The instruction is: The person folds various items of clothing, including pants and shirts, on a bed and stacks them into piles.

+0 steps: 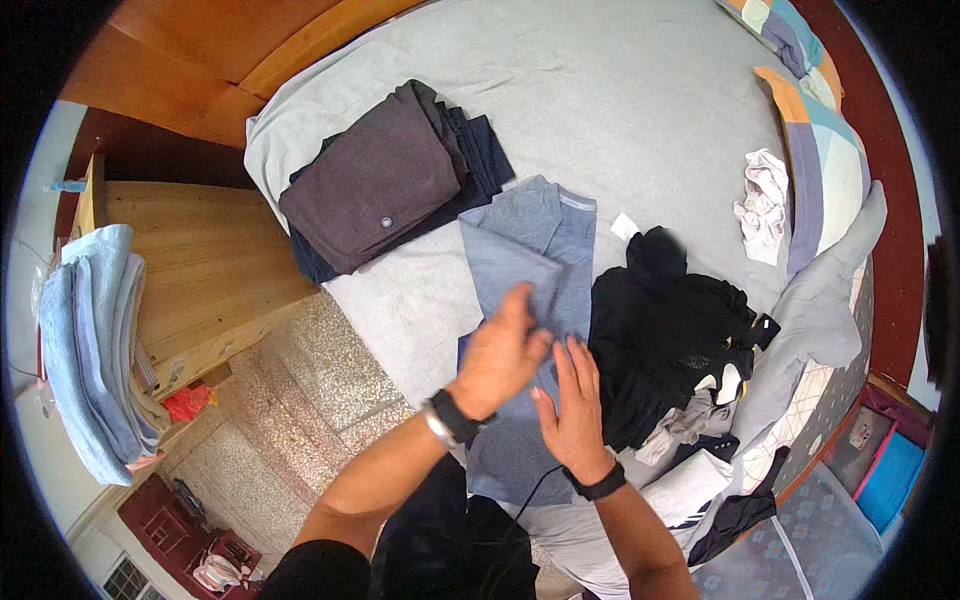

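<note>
A blue-grey shirt [517,465] lies on the bed in front of me, its neckband at the far end. One sleeve [510,232] is folded across its upper part. My left hand [506,356] is over the shirt at the lower edge of that sleeve; motion blur hides whether the fingers grip the cloth. Resting flat on the shirt just to the right is my right hand [576,409], fingers extended, thumb apart, holding nothing. Each wrist wears a black band, and the left also has a metal bracelet.
Folded dark clothes topped by a brown garment [375,180] sit at the upper left of the grey bedsheet [600,90]. Rumpled black clothes [660,322] lie right of the shirt. Light towels [97,352] hang beside a wooden cabinet [202,247]. Patterned pillows [825,165] line the far right.
</note>
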### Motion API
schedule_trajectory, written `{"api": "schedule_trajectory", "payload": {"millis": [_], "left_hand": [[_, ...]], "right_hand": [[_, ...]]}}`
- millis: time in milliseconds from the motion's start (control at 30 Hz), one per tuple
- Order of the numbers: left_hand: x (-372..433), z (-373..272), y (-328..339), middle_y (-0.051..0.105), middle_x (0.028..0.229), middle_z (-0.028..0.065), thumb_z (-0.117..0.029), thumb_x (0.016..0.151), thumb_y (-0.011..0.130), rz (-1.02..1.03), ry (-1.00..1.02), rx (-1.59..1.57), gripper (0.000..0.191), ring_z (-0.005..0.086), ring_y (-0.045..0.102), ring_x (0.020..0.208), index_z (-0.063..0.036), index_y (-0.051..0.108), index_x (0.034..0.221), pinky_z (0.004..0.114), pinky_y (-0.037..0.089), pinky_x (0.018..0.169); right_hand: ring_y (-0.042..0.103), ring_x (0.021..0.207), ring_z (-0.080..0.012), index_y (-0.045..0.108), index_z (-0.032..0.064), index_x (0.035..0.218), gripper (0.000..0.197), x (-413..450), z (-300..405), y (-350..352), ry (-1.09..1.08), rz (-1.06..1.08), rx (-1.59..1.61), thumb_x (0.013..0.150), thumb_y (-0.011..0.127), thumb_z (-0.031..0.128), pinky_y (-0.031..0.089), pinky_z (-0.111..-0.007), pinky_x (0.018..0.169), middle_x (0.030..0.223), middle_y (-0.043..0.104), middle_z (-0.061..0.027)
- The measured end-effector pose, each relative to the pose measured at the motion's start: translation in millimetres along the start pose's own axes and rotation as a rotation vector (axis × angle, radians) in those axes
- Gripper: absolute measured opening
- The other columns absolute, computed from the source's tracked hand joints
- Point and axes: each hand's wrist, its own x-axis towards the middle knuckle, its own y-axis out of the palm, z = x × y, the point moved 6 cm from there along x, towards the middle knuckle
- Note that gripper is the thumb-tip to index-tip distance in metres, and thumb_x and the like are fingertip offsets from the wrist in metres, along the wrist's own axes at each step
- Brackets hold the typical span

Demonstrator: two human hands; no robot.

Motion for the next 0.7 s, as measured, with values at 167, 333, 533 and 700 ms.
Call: {"api": "schedule_trajectory", "payload": {"millis": [167, 333, 533, 700], "left_hand": [[-9.8, 15.6, 46.6, 0.062, 0.119, 0.0218, -0.007, 0.088, 0.065, 0.086, 0.161, -0.052, 0.050, 0.0372, 0.066, 0.095, -0.0024, 0.049, 0.135, 0.042, 0.054, 0.082], [-10.4, 27.4, 18.5, 0.047, 0.146, 0.0157, -0.019, 0.084, 0.073, -0.113, 0.430, 0.557, 0.060, 0.0384, 0.045, 0.132, -0.0106, 0.052, 0.139, 0.052, 0.037, 0.109], [-18.5, 53.8, 30.2, 0.024, 0.161, 0.0146, -0.044, 0.084, 0.070, 0.074, 0.419, 0.879, 0.083, 0.0400, 0.020, 0.148, -0.0182, 0.034, 0.153, 0.063, 0.017, 0.116], [-96.7, 66.6, 34.1, 0.021, 0.162, 0.0166, -0.031, 0.087, 0.071, 0.060, 0.419, 0.789, 0.076, 0.0410, 0.018, 0.148, -0.0136, 0.036, 0.151, 0.061, 0.016, 0.117]], "right_hand": [[0.052, 0.118, -0.0455, 0.052, -0.0029, 0.132, 0.045, -82.1, -34.0, 6.0, 0.237, 0.111, 0.182, 0.092, 0.062, 0.016, 0.043, -0.049, 0.101, 0.129, 0.052, -0.0287], [0.062, 0.103, -0.0441, 0.062, -0.0007, 0.118, 0.032, -200.6, -68.8, 50.0, 0.341, 0.345, 0.274, 0.090, 0.064, 0.015, 0.050, -0.049, 0.089, 0.111, 0.064, -0.0272], [0.065, 0.097, -0.0409, 0.067, 0.0031, 0.109, 0.028, -322.8, -110.6, 92.8, 0.496, 0.441, 0.198, 0.088, 0.068, 0.022, 0.053, -0.045, 0.083, 0.105, 0.068, -0.0227], [0.060, 0.094, -0.0359, 0.061, -0.0019, 0.110, 0.036, -294.9, -125.6, 55.5, 0.552, -0.066, 0.077, 0.080, 0.075, 0.013, 0.049, -0.042, 0.083, 0.102, 0.063, -0.0183]]}}
